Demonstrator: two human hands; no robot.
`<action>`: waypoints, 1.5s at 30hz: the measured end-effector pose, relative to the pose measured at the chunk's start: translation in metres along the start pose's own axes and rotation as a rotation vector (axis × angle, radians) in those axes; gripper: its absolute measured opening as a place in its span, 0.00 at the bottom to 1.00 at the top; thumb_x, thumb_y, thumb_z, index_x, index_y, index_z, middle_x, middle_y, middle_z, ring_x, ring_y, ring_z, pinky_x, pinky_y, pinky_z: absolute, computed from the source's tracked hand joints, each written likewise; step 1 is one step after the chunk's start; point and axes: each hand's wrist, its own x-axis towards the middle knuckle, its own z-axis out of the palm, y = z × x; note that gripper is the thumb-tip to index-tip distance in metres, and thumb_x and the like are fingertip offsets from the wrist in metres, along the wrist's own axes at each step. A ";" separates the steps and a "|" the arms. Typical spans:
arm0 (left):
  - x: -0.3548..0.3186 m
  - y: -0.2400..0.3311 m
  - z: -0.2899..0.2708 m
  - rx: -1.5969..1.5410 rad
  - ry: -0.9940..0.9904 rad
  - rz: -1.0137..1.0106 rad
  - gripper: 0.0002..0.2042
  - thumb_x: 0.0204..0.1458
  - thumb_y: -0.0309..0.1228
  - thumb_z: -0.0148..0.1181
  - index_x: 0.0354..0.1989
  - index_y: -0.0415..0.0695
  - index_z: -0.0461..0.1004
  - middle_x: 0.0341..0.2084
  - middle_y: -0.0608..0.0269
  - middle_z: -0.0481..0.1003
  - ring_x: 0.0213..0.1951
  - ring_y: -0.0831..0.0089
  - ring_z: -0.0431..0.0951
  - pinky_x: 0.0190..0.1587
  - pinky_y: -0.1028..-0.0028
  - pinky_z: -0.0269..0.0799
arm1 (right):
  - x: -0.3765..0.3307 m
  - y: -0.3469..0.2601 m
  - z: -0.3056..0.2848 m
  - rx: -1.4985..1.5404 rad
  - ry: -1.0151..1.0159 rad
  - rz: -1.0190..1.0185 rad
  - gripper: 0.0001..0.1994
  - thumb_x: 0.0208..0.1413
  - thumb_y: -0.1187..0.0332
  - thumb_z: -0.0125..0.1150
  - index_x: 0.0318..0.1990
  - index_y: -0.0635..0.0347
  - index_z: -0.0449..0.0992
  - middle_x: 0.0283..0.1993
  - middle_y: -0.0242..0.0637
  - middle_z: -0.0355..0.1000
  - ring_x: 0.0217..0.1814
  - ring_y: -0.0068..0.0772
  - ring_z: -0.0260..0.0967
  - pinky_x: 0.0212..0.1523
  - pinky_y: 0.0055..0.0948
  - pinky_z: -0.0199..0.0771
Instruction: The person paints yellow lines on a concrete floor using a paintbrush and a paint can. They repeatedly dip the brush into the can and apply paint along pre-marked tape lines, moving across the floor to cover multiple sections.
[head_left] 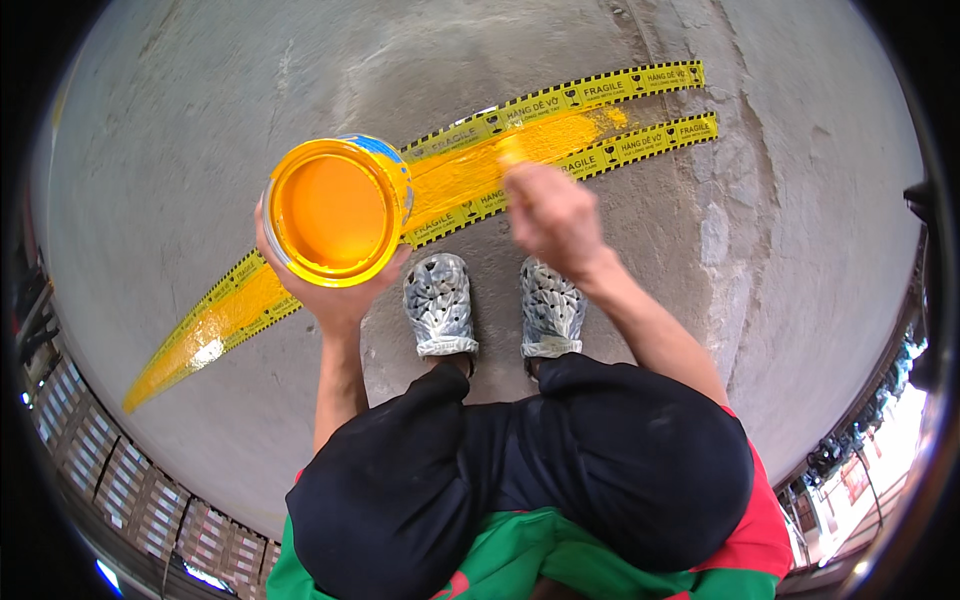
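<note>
My left hand [335, 300] is wrapped around the near side of an open paint can [392, 255], holding it up at the left. Orange-yellow paint [335, 210] fills much of the can. In my closed right hand [555, 218] is a paintbrush [512, 152]; motion blurs its yellow tip, and my fingers cover most of its handle. The brush tip is over a wet yellow stripe [455, 178] on the floor. Two lengths of yellow-and-black tape, a far strip [600, 92] and a near strip [640, 148], border the stripe. The can hides part of it.
Grey concrete floor [800, 200] surrounds the stripe, with a rough cracked seam [735, 230] at the right. My feet, in marbled clogs [440, 300], stand just short of the near tape. Wooden pallets [130, 480] are at the lower left edge.
</note>
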 end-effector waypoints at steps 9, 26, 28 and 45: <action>0.004 0.000 -0.004 0.031 0.050 0.011 0.55 0.34 0.45 0.81 0.70 0.43 0.52 0.62 0.56 0.64 0.65 0.62 0.66 0.69 0.58 0.62 | -0.011 0.020 -0.011 0.335 0.071 0.390 0.06 0.60 0.74 0.64 0.43 0.64 0.82 0.38 0.44 0.82 0.35 0.32 0.82 0.33 0.27 0.82; 0.004 0.000 0.004 -0.039 0.028 -0.029 0.60 0.29 0.46 0.85 0.70 0.42 0.50 0.60 0.56 0.65 0.64 0.62 0.67 0.70 0.58 0.61 | -0.022 0.053 -0.044 0.206 0.128 0.617 0.07 0.62 0.70 0.64 0.44 0.63 0.81 0.34 0.40 0.81 0.26 0.24 0.75 0.22 0.23 0.73; 0.003 0.000 0.003 -0.077 0.036 -0.039 0.60 0.29 0.46 0.85 0.70 0.42 0.50 0.61 0.56 0.65 0.64 0.61 0.67 0.70 0.58 0.61 | -0.020 0.088 -0.073 0.057 0.277 0.626 0.07 0.62 0.70 0.64 0.44 0.61 0.82 0.33 0.38 0.81 0.25 0.22 0.73 0.20 0.21 0.70; 0.006 0.013 0.006 -0.019 0.027 -0.032 0.53 0.33 0.40 0.80 0.70 0.43 0.53 0.61 0.56 0.65 0.64 0.62 0.67 0.70 0.59 0.62 | -0.015 0.113 -0.098 -0.021 0.337 0.650 0.07 0.63 0.69 0.63 0.45 0.61 0.81 0.31 0.40 0.82 0.28 0.22 0.78 0.21 0.19 0.71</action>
